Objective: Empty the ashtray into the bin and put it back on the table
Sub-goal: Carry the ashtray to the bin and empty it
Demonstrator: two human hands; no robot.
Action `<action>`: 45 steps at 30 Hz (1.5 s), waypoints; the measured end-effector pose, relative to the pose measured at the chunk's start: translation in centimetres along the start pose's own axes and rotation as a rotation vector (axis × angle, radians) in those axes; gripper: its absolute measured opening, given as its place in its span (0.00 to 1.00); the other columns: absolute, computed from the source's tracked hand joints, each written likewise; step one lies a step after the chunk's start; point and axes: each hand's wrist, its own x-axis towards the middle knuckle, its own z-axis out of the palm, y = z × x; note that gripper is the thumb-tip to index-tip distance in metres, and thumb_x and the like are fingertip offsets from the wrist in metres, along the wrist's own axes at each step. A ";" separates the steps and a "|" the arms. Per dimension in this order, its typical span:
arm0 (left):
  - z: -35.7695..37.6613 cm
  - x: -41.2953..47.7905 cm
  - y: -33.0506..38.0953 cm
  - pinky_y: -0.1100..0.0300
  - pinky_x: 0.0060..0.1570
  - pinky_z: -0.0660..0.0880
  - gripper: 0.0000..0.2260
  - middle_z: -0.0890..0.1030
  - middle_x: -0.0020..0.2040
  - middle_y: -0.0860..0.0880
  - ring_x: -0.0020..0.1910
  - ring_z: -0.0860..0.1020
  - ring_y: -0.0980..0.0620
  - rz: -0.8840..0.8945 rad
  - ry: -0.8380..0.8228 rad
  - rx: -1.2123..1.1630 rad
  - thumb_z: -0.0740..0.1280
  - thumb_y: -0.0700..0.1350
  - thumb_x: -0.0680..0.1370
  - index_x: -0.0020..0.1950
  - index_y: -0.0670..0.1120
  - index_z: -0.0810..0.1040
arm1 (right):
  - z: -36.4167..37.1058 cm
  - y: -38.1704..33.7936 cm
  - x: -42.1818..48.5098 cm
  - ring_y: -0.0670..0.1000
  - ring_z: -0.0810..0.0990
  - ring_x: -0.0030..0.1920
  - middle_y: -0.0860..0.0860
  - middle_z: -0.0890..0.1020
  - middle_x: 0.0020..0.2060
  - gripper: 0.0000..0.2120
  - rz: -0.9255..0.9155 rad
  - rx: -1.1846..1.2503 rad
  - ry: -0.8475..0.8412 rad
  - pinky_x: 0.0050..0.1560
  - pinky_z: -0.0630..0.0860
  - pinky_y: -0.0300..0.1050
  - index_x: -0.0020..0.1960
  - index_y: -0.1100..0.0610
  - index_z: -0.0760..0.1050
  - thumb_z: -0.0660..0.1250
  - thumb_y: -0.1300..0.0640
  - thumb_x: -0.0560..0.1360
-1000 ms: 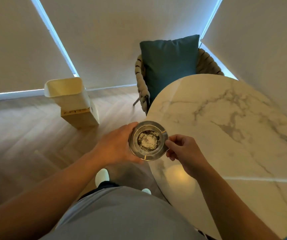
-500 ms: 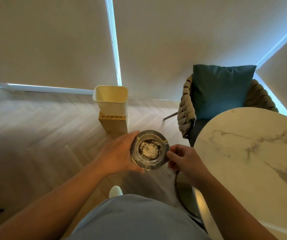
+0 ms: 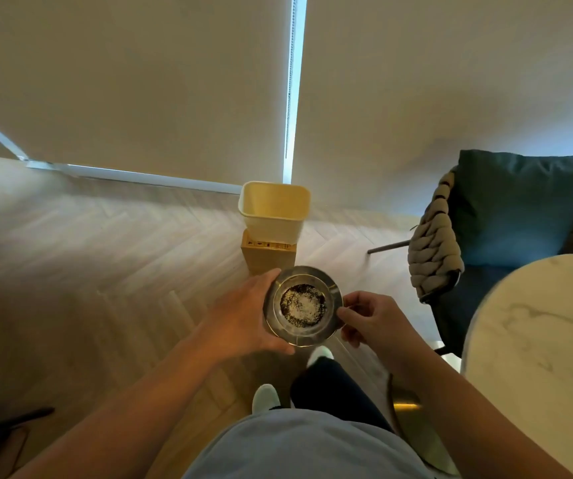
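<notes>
Ashtray [image 3: 302, 306] — both hands, level

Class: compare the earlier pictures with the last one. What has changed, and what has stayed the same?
The view has swung left: the table has slid to the right edge, and the bin now sits dead ahead of the ashtray. Unchanged: both hands, left and right, still hold it level, ash inside.

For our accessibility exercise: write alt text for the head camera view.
Two hands, left and right, hold a round metal ashtray full of ash, level above a wooden floor. A pale yellow bin stands ahead; a marble table and cushioned chair sit right.
</notes>
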 end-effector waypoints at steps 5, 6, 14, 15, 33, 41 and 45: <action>-3.1 5.6 -2.3 0.55 0.54 0.76 0.54 0.74 0.63 0.64 0.58 0.74 0.60 -0.094 -0.012 -0.014 0.75 0.74 0.50 0.72 0.64 0.58 | -0.2 -3.5 7.1 0.53 0.80 0.33 0.61 0.84 0.37 0.03 0.010 0.022 -0.039 0.37 0.78 0.46 0.49 0.60 0.79 0.67 0.62 0.77; -3.9 7.2 -2.7 0.56 0.54 0.75 0.55 0.74 0.63 0.64 0.58 0.74 0.61 -0.108 -0.012 -0.009 0.74 0.75 0.49 0.72 0.64 0.58 | -0.5 -4.3 8.8 0.53 0.79 0.33 0.61 0.84 0.37 0.03 0.007 0.036 -0.045 0.37 0.78 0.46 0.49 0.60 0.79 0.67 0.62 0.77; -4.7 8.8 -3.1 0.62 0.47 0.73 0.50 0.72 0.57 0.73 0.52 0.73 0.66 -0.088 0.045 -0.032 0.72 0.77 0.48 0.67 0.73 0.56 | -1.0 -5.2 11.2 0.54 0.78 0.32 0.59 0.82 0.34 0.04 0.023 0.110 -0.040 0.37 0.77 0.45 0.48 0.63 0.81 0.67 0.65 0.76; -5.2 9.8 -3.3 0.64 0.46 0.72 0.50 0.71 0.55 0.75 0.52 0.73 0.67 -0.093 0.054 -0.028 0.72 0.77 0.48 0.67 0.74 0.56 | -1.2 -5.8 12.2 0.54 0.78 0.33 0.59 0.82 0.33 0.04 0.022 0.117 -0.037 0.37 0.77 0.45 0.48 0.63 0.81 0.67 0.64 0.76; -11.8 22.8 -8.1 0.63 0.49 0.73 0.52 0.73 0.60 0.67 0.55 0.74 0.63 -0.070 -0.053 -0.011 0.77 0.71 0.51 0.70 0.66 0.58 | -1.2 -10.5 25.5 0.57 0.84 0.37 0.62 0.85 0.39 0.04 0.102 0.171 -0.014 0.42 0.83 0.49 0.48 0.63 0.81 0.69 0.62 0.75; -13.7 28.2 -14.9 0.56 0.55 0.75 0.54 0.73 0.63 0.62 0.58 0.74 0.59 0.062 -0.189 0.028 0.78 0.69 0.52 0.73 0.61 0.58 | 3.7 -10.5 29.5 0.57 0.83 0.37 0.66 0.84 0.41 0.05 0.167 0.275 0.148 0.42 0.83 0.49 0.48 0.66 0.80 0.69 0.64 0.75; -14.2 31.2 -18.9 0.59 0.58 0.73 0.56 0.71 0.68 0.59 0.62 0.73 0.58 0.142 -0.251 0.019 0.79 0.66 0.53 0.75 0.58 0.56 | 6.3 -9.8 32.4 0.57 0.84 0.38 0.63 0.85 0.41 0.05 0.166 0.324 0.188 0.43 0.83 0.50 0.50 0.64 0.80 0.69 0.64 0.75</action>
